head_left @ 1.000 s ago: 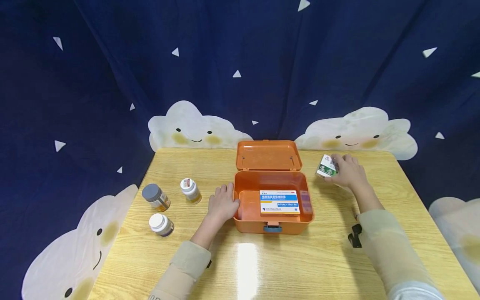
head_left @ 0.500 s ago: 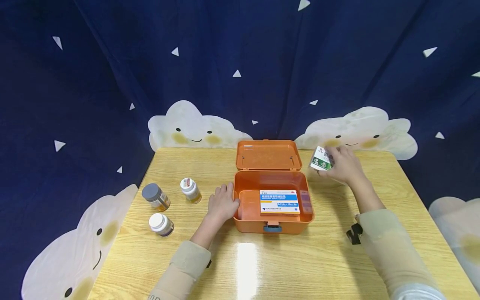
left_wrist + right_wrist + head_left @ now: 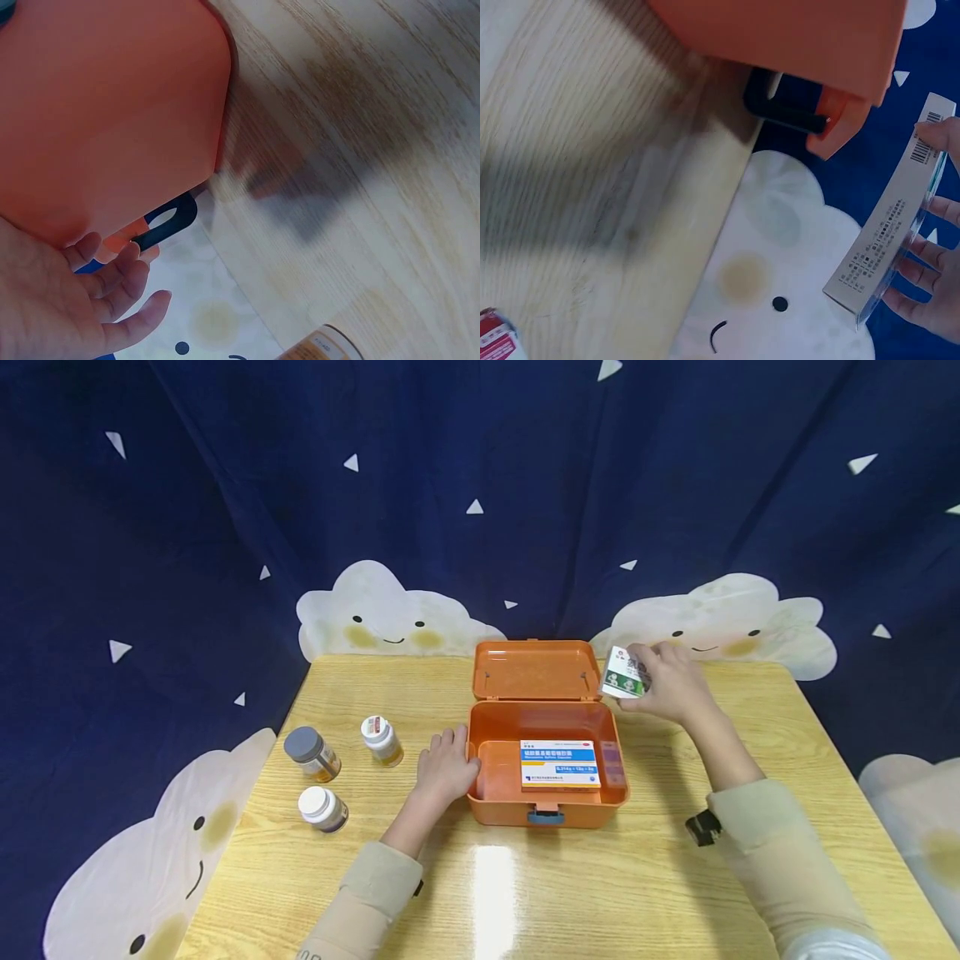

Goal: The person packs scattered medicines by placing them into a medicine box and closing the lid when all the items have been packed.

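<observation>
My right hand (image 3: 670, 683) holds a white and green medicine box (image 3: 625, 674) beside the back right corner of an orange storage box (image 3: 510, 817). Thumb and fingers pinch the medicine box by its edges in the right wrist view, where its printed narrow side with a barcode (image 3: 922, 146) shows. The storage box stands with its lid (image 3: 537, 670) tipped back; inside lies a white, blue and yellow medicine box (image 3: 560, 765). At its left wall rests my left hand (image 3: 446, 766), thumb at the rim, fingers (image 3: 124, 274) loosely extended along the outside.
Left on the wooden table (image 3: 585, 893) stand a grey-capped bottle (image 3: 312, 755), a white bottle with a label on its cap (image 3: 382, 742) and another white-capped bottle (image 3: 323, 810). A red and white item (image 3: 496, 339) shows low in the right wrist view. A dark blue curtain (image 3: 420, 460) hangs behind.
My right hand has lifted the white and green medicine box and carried it left towards the storage box. The left hand has stayed at the storage box's left wall.
</observation>
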A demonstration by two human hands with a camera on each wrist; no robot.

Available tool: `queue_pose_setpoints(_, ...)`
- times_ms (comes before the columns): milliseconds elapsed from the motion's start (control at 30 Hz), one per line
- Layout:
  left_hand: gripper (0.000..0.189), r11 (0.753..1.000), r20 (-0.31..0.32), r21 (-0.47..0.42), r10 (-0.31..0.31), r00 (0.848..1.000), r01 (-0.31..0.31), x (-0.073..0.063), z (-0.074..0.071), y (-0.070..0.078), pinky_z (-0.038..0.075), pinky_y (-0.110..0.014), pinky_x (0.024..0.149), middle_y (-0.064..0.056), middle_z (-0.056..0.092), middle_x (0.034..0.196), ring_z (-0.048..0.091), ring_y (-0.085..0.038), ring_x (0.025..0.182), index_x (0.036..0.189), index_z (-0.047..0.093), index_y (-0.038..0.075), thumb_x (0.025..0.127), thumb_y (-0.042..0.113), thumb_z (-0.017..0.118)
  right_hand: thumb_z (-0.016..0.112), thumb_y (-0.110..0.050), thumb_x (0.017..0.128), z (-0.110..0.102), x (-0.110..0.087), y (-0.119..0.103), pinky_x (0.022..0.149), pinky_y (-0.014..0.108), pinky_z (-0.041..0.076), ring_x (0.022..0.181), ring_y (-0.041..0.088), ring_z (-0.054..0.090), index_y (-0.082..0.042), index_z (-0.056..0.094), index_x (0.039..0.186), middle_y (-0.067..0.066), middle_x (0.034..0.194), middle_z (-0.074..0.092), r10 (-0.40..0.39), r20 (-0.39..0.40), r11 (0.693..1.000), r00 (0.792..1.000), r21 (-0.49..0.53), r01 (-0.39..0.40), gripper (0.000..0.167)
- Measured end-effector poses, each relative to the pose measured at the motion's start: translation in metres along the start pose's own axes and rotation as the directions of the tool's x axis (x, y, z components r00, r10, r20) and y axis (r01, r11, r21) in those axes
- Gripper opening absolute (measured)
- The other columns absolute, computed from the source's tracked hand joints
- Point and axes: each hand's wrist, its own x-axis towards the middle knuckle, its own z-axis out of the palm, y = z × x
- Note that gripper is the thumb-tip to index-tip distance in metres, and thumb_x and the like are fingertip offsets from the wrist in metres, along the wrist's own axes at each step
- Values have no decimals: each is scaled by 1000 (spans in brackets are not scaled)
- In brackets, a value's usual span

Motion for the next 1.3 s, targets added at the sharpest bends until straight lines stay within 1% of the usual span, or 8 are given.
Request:
queue_pose_setpoints(67, 47, 1000, 2, 0, 0, 1000, 0, 0, 0, 0, 40, -47, 78, -13, 49, 113, 45, -31, 104, 126, 40, 9, 86, 31, 49, 80, -39, 55, 0, 1, -4, 85, 53, 31, 101, 39, 41, -8, 46, 125, 26, 110, 48, -18, -1, 1000, 1000, -7, 18, 84)
queue_pose_setpoints(300, 49, 1000, 1, 9, -3, 1000, 3, 0, 0, 0, 40, -47, 79, -13, 49, 116, 45, -31, 104, 128, 39, 9, 86, 31, 49, 79, -43, 54, 0, 2, -21, 75, 53, 37, 98, 39, 43, -9, 44, 127, 24, 115, 46, -31, 30, 999, 999, -18, 31, 88)
queue_pose_setpoints(467, 50, 1000, 5, 8, -1, 1000, 1, 0, 0, 1, 40, -47, 79, -14, 49, 117, 44, -31, 105, 129, 39, 8, 86, 31, 48, 77, -44, 54, 0, 2, -32, 73, 52, 38, 97, 37, 43, -10, 44, 128, 22, 116, 46, -46, 43, 999, 998, -25, 47, 88)
queue_pose_setpoints(700, 51, 1000, 5, 4, 1, 1000, -1, 0, -1, 1, 40, -47, 80, -14, 48, 118, 44, -31, 106, 130, 38, 8, 85, 32, 46, 77, -46, 55, 1, 3, -49, 78, 53, 39, 100, 35, 42, -11, 44, 129, 21, 117, 46, -84, 69, 995, 994, -41, 87, 88)
queue_pose_setpoints(867, 51, 1000, 9, 1, 0, 1000, 0, -1, -1, 1, 40, -47, 80, -13, 48, 118, 44, -31, 106, 130, 38, 8, 85, 32, 46, 76, -47, 56, 4, 3, -59, 79, 51, 39, 100, 34, 41, -11, 44, 130, 21, 118, 46, -108, 86, 993, 990, -39, 111, 89)
queue_pose_setpoints(1000, 51, 1000, 12, 2, -1, 1000, 1, 0, -1, 1, 40, -47, 80, -13, 48, 117, 44, -31, 106, 129, 39, 8, 85, 32, 46, 76, -47, 57, 6, 3, -65, 81, 53, 38, 103, 34, 40, -13, 43, 131, 21, 120, 45, -121, 99, 991, 988, -37, 125, 88)
queue_pose_setpoints(1200, 51, 1000, 15, 4, -6, 1000, 6, -1, -2, 1, 40, -47, 80, -13, 48, 117, 44, -31, 106, 130, 38, 9, 85, 32, 47, 75, -46, 55, 9, 2, -75, 79, 53, 39, 104, 35, 40, -14, 45, 127, 19, 117, 47, -159, 81, 987, 984, -20, 161, 84)
queue_pose_setpoints(1300, 49, 1000, -1, 4, 2, 1000, -2, -2, -3, 1, 40, -47, 78, -13, 49, 114, 45, -31, 104, 127, 40, 8, 84, 30, 48, 76, -46, 55, 11, 2, -80, 78, 53, 39, 104, 34, 40, -15, 46, 126, 17, 114, 47, -171, 82, 985, 982, -15, 173, 83)
